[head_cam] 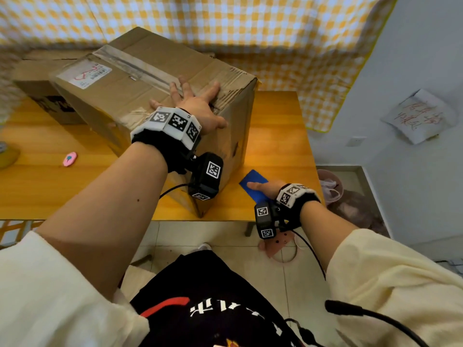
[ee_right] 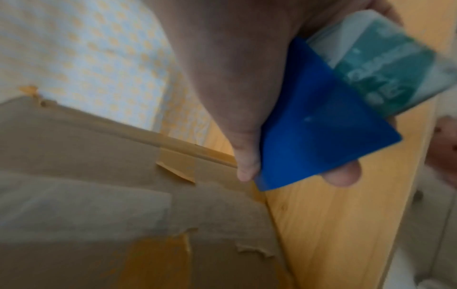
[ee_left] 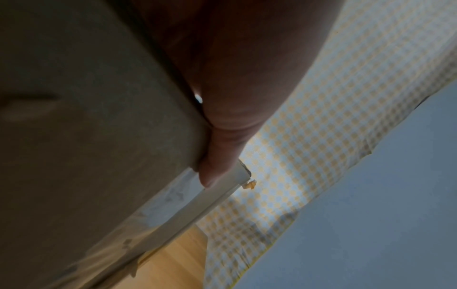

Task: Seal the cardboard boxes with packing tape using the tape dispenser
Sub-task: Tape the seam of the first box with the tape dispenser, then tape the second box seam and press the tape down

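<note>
A large brown cardboard box (head_cam: 120, 96) lies on the wooden table (head_cam: 50, 186), with a worn strip of clear tape (head_cam: 135, 66) along its top seam and a white label at the far left. My left hand (head_cam: 198, 101) lies flat on the box top near its right end, fingers spread. Its thumb (ee_left: 217, 156) presses the box's side edge (ee_left: 86, 136). My right hand (head_cam: 263, 187) is low by the box's near right corner and grips a blue tape dispenser (head_cam: 253, 179). The right wrist view shows the dispenser's blue plate (ee_right: 321, 121) with a greenish tape roll (ee_right: 385, 64) behind it.
A second, smaller cardboard box (head_cam: 37, 78) stands behind the large one at the far left. A small pink object (head_cam: 70, 159) lies on the table's left part. A yellow checked cloth (head_cam: 225, 21) hangs behind. A waste bin (head_cam: 330, 186) sits on the floor to the right.
</note>
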